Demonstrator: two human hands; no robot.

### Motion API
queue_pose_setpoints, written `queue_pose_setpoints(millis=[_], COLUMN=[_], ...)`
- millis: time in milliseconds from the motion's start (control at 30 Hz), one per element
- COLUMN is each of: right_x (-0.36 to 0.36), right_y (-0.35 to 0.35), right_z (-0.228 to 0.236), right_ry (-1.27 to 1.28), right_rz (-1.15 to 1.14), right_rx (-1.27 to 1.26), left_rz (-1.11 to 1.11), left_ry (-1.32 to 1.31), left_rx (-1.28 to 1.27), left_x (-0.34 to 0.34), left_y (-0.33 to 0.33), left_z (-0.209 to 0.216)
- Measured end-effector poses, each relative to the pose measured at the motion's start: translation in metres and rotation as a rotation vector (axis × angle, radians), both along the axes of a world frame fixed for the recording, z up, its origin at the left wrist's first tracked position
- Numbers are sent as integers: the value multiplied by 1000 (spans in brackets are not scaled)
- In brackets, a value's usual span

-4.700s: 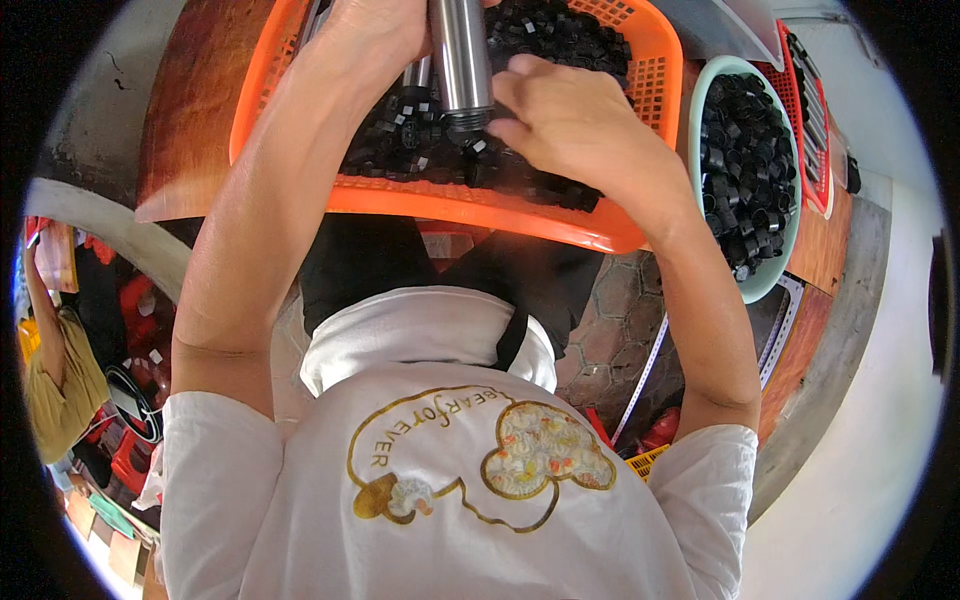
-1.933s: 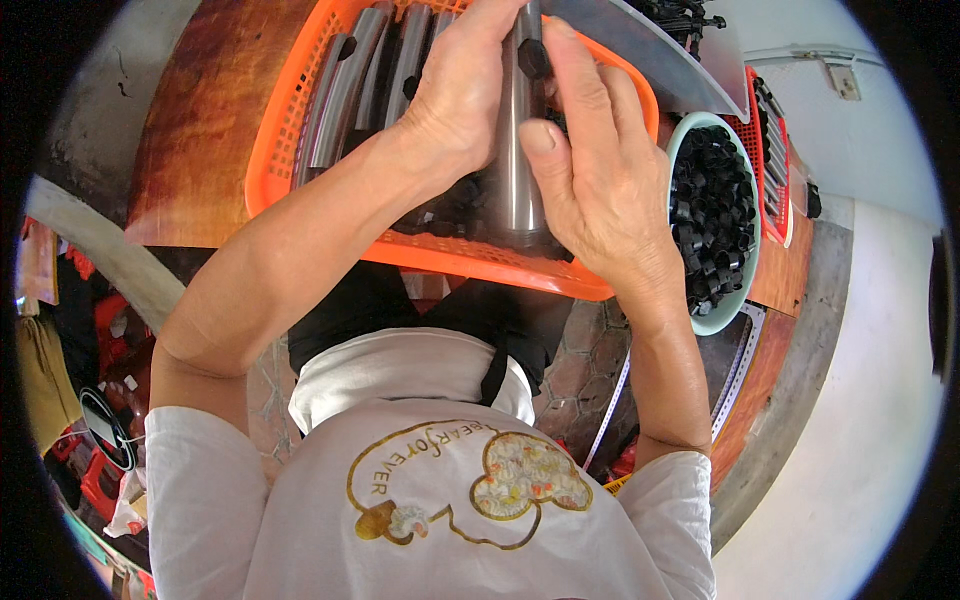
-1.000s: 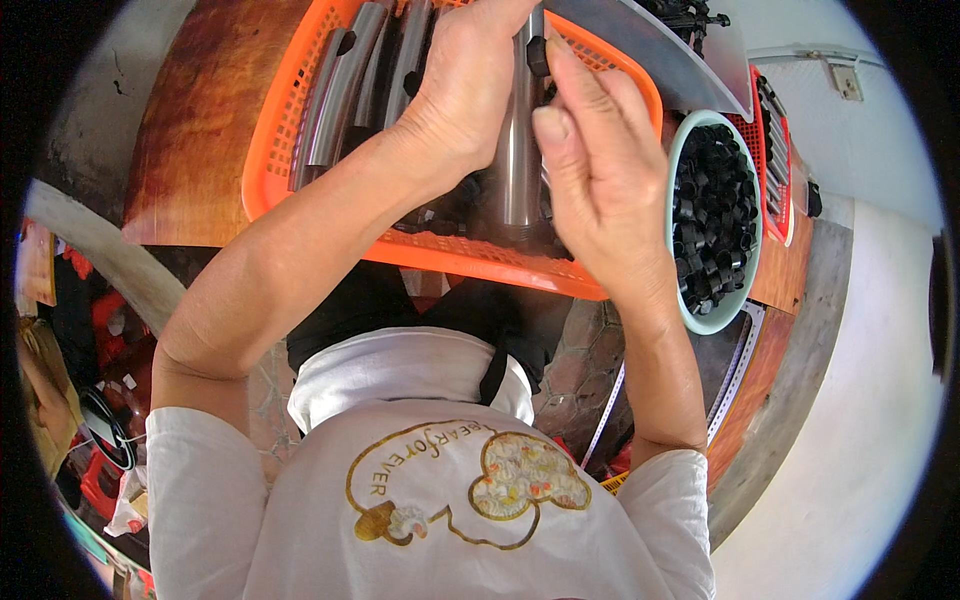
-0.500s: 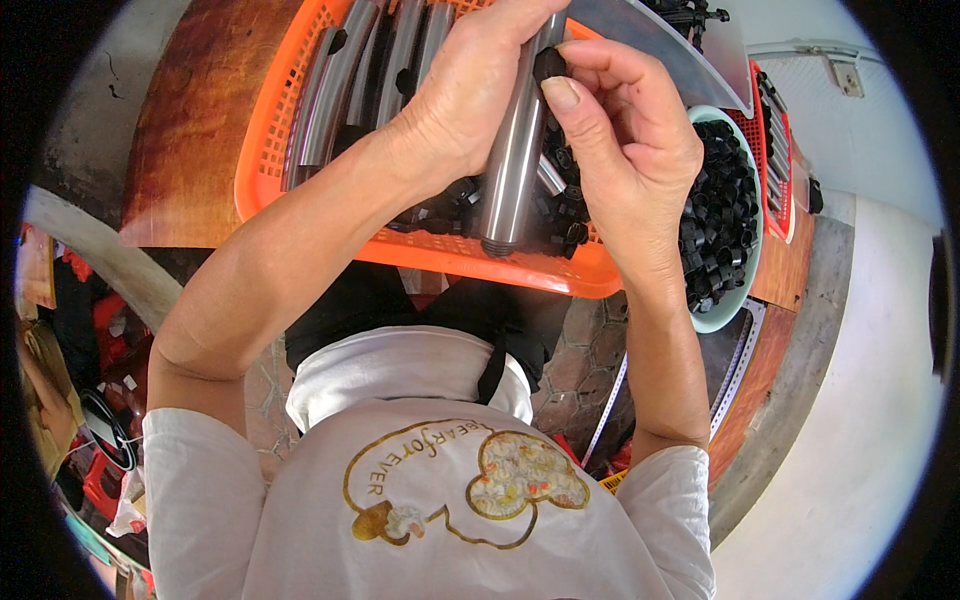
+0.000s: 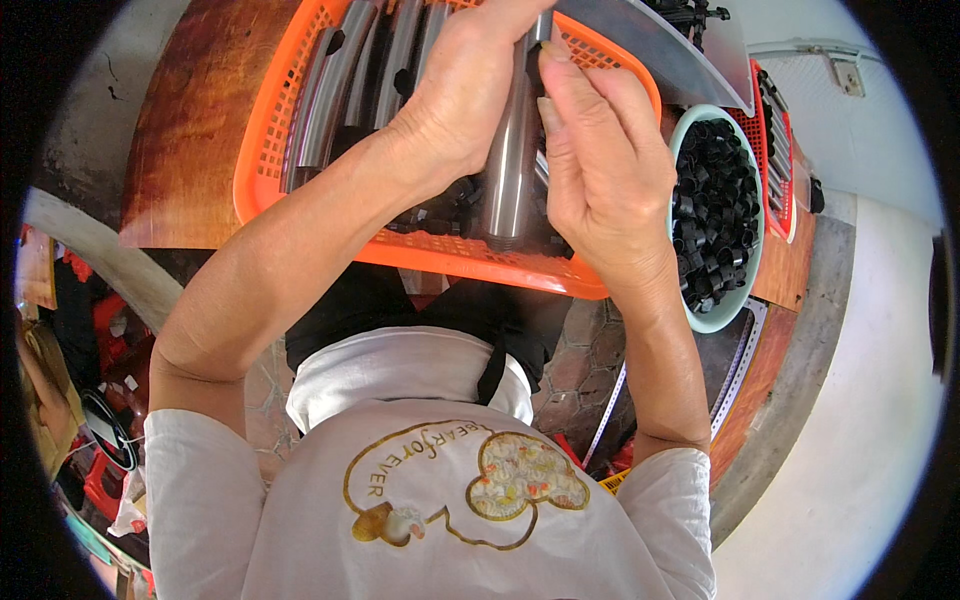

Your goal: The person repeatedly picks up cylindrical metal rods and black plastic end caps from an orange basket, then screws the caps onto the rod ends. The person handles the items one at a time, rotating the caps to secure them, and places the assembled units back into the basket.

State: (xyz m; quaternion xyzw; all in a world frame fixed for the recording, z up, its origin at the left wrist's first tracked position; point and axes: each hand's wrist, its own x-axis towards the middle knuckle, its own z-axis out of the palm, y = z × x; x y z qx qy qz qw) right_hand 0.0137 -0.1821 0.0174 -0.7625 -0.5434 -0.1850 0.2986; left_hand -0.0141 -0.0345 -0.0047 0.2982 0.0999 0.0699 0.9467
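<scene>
My left hand (image 5: 462,92) is closed around the upper part of a shiny grey metal tube (image 5: 512,175), holding it tilted over an orange basket (image 5: 470,262). The tube's lower end has a dark tip. A small black plastic clip (image 5: 534,62) sits against the tube's right side near the top, partly covered by fingers. My right hand (image 5: 612,160) presses on it, its index fingertip at the clip and the thumb just below along the tube. Beneath my hands, more metal tubes (image 5: 325,125) with black clips and loose black pieces (image 5: 440,212) lie in the basket.
Right of the basket, a pale green bowl (image 5: 712,322) holds many black plastic clips (image 5: 716,215). A translucent bin (image 5: 690,45) stands behind. A red basket (image 5: 780,165) with tubes is at the far right. The wooden table (image 5: 190,130) extends left.
My right hand has moved left and turned, its fingers now closer against the tube and covering more of the clip. The left hand and tube have barely moved.
</scene>
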Motion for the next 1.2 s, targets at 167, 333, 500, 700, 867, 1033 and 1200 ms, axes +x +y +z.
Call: queue_pose_setpoints(millis=[167, 333, 500, 700, 867, 1033, 1200], right_x=[-3, -11, -8, -10, -6, -2, 3], right_y=[10, 8, 10, 1, -1, 4, 2], right_z=[-6, 0, -4, -5, 4, 11, 15], right_ry=[-81, 80, -33, 89, 91, 235, 1140], right_rz=[-22, -57, -19, -52, -54, -22, -130], right_rx=[14, -102, -39, -86, -79, 127, 149], left_rz=[119, 142, 160, 92, 72, 57, -36], left_ry=[32, 41, 115, 123, 69, 44, 96], left_rx=[-16, 23, 53, -10, -74, -69, 23], left_x=[1, 1, -1, 0, 4, 2, -2], left_y=[1, 2, 0, 2, 0, 1, 2], left_z=[-1, -4, -3, -2, -5, -4, -1])
